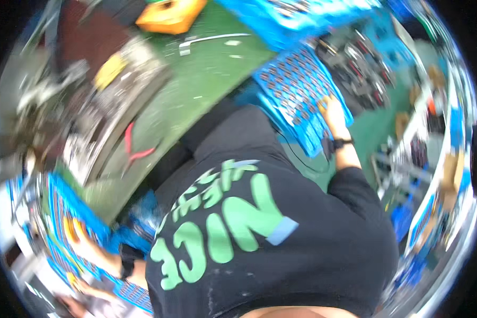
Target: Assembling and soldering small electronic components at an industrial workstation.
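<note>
My right hand (335, 117), with yellow covers on its fingertips and a dark band at the wrist, reaches onto a blue tray (286, 117) holding rows of small dark round parts. Its fingers are at the parts near the tray's right side. Blur hides whether they pinch one. At the lower left, my left hand (82, 245), also with yellow-covered fingers, is over another blue tray (79, 204) of small parts. Two of its fingers show stretched out and apart, with nothing visible in them.
A green worktop (206, 69) bears red-handled pliers (132, 146), a white cable tie (212, 37) and an orange-yellow box (170, 16). Blurred metal machinery (127, 79) stands left. Dark metal parts (355, 66) lie upper right. Another person's hand (82, 285) is at the lower left.
</note>
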A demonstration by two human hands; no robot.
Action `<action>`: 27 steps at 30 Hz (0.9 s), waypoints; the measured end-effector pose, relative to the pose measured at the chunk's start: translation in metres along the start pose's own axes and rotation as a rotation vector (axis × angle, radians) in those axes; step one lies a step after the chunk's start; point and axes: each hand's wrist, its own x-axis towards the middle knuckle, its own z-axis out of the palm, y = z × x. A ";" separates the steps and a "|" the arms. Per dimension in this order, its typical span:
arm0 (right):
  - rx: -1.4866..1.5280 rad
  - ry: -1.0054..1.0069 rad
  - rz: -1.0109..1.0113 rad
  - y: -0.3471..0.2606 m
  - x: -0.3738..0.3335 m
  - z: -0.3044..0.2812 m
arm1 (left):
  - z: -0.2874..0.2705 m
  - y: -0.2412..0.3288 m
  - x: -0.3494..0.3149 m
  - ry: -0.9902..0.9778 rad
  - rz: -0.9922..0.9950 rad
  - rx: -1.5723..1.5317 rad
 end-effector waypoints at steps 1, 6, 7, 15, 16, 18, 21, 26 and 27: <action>0.179 -0.115 0.027 -0.031 0.010 -0.023 | -0.001 0.001 0.001 0.016 -0.076 -0.038; 0.781 -0.809 -0.221 -0.183 0.061 -0.135 | -0.003 -0.026 0.005 -0.036 -0.078 -0.190; 0.962 -0.926 -0.153 -0.218 0.064 -0.167 | -0.001 -0.021 0.002 -0.024 -0.079 -0.219; 1.261 -0.549 -0.584 -0.392 0.104 -0.174 | -0.003 -0.017 -0.008 -0.015 -0.047 -0.433; 1.257 -0.557 -0.590 -0.409 0.107 -0.165 | -0.005 -0.016 -0.010 -0.028 -0.054 -0.453; 1.423 -0.414 -0.598 -0.436 0.112 -0.151 | -0.005 -0.018 -0.009 -0.046 -0.063 -0.482; 1.403 -0.401 -0.606 -0.461 0.117 -0.147 | -0.006 -0.024 -0.008 -0.079 -0.036 -0.471; 1.304 -0.421 -0.586 -0.470 0.118 -0.149 | 0.004 -0.019 -0.005 -0.072 -0.002 -0.486; 1.393 -0.438 -0.508 -0.470 0.118 -0.146 | 0.007 -0.014 -0.003 -0.082 0.013 -0.509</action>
